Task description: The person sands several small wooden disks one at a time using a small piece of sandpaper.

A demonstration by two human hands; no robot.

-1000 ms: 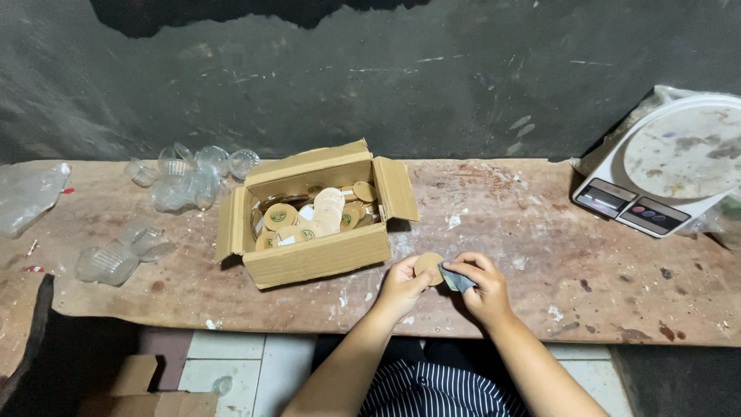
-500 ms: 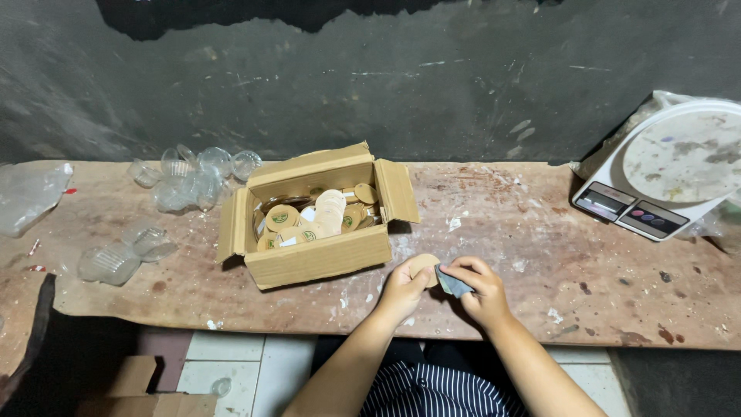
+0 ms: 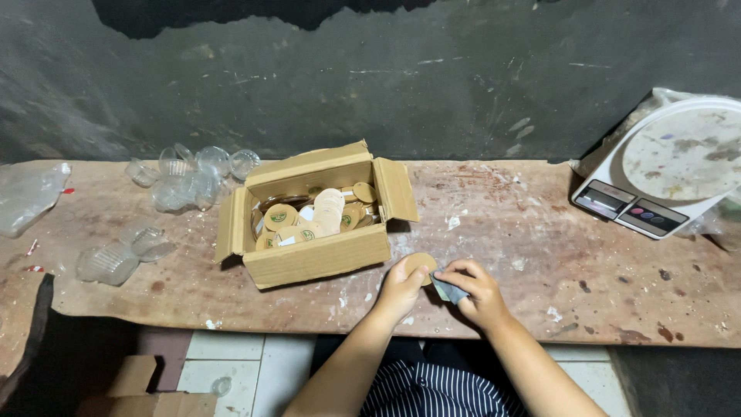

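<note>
My left hand (image 3: 401, 287) holds a round tan cardboard lid (image 3: 421, 263) near the front edge of the worn wooden bench (image 3: 502, 208). Close beside it, my right hand (image 3: 477, 290) pinches a small dark grey object (image 3: 446, 289) against the lid's edge. Both hands rest low over the bench, just right of an open cardboard box (image 3: 312, 224) filled with several similar round tan lids, some with a green mark.
A white kitchen scale (image 3: 668, 174) sits at the far right. Clear plastic cups (image 3: 189, 174) lie in a heap at the back left, more cups (image 3: 116, 259) nearer the front, and a plastic bag (image 3: 27, 197) at the left end. Cardboard scraps (image 3: 147, 390) lie on the tiled floor.
Both hands have shifted slightly while working the lid and the small grey object together. The box and the rest stay in place.
</note>
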